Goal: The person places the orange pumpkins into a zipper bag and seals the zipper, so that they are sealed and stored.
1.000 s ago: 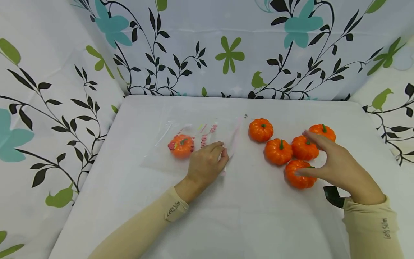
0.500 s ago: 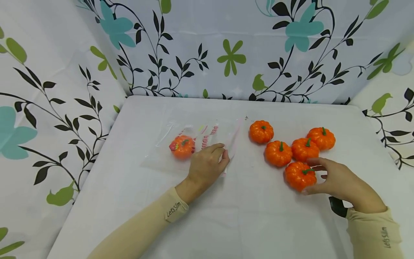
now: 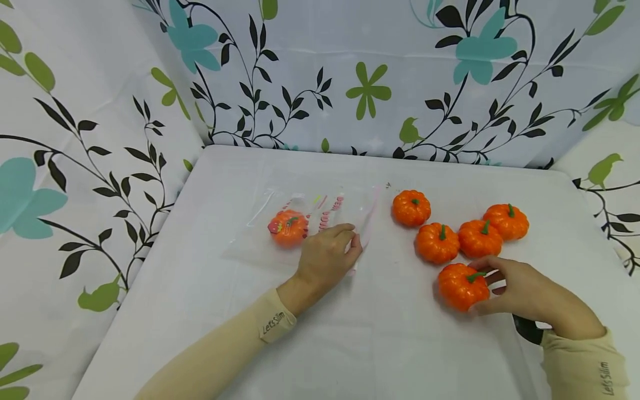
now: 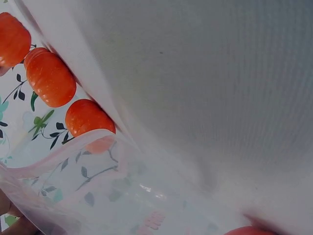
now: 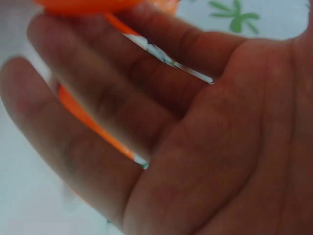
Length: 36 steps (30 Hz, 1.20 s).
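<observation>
A clear zip bag (image 3: pixel 257 214) with red print lies flat left of centre in the head view, one small orange pumpkin (image 3: pixel 289 229) inside it. My left hand (image 3: pixel 327 256) pinches the bag near its pink-edged mouth. In the left wrist view the bag's pink edge (image 4: pixel 68 148) stands raised, with fingertips at the lower left corner. On the right, my right hand (image 3: pixel 532 294) grips the nearest pumpkin (image 3: pixel 459 286) between thumb and fingers, its green stem leaning toward the hand. The right wrist view shows the palm, with orange pumpkin (image 5: pixel 88 6) at the fingertips.
Behind the held pumpkin, several more stand on the white table (image 3: pixel 400 355): one pumpkin (image 3: pixel 411 208) at the back left, another pumpkin (image 3: pixel 437 243), then two close together, a pumpkin (image 3: pixel 480 239) and a pumpkin (image 3: pixel 506 222). A patterned curtain (image 3: pixel 300 55) hangs behind the table.
My right hand has come down from over the pumpkins, taken hold of the nearest one and drawn it slightly toward me, away from the others. The left hand stays on the bag.
</observation>
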Motion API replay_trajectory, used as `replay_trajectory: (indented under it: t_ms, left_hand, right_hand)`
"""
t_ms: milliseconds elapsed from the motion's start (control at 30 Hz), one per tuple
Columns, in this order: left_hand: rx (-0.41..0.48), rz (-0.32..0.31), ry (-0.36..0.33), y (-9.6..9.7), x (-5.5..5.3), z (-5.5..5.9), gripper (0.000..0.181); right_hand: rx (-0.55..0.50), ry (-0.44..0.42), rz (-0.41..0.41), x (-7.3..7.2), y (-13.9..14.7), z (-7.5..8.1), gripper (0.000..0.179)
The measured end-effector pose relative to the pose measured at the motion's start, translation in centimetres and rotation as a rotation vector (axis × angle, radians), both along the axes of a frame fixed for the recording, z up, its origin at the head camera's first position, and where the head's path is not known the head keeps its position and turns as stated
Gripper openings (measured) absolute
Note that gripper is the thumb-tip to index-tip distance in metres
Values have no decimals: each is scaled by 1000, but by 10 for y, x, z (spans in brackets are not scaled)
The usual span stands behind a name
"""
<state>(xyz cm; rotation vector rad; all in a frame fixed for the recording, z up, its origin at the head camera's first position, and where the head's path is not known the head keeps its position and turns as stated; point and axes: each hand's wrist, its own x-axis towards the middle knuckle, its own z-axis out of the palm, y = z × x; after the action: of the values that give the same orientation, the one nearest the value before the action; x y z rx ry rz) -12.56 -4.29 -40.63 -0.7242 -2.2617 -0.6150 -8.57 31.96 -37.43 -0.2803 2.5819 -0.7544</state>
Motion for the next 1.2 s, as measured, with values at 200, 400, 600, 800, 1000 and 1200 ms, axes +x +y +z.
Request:
replay_trajectory:
  t_ms: [200, 400, 600, 800, 1000, 1200]
  left_hand:
    - [-7, -14, -24, 1, 3, 0, 6]
    - [-20, -17, -35, 1, 4, 2, 7]
    - [-15, -12, -23, 1, 3, 5, 7]
    - [-5, -16, -8, 1, 3, 6, 6]
    - [-18, -22, 22, 1, 4, 6, 7]
    - [-32, -19, 65, 2, 7, 4, 2]
  right_hand:
    - [-178, 41, 75, -8, -29, 12, 78]
    - [-169, 106, 21, -27, -68, 17, 87]
    - [-127, 204, -34, -50, -103, 5, 97]
    - [-188, 209, -68, -61, -128, -12, 95]
    - [-190, 251, -68, -69, -147, -22, 87]
    - [-182, 296, -66, -75, -165, -32, 65]
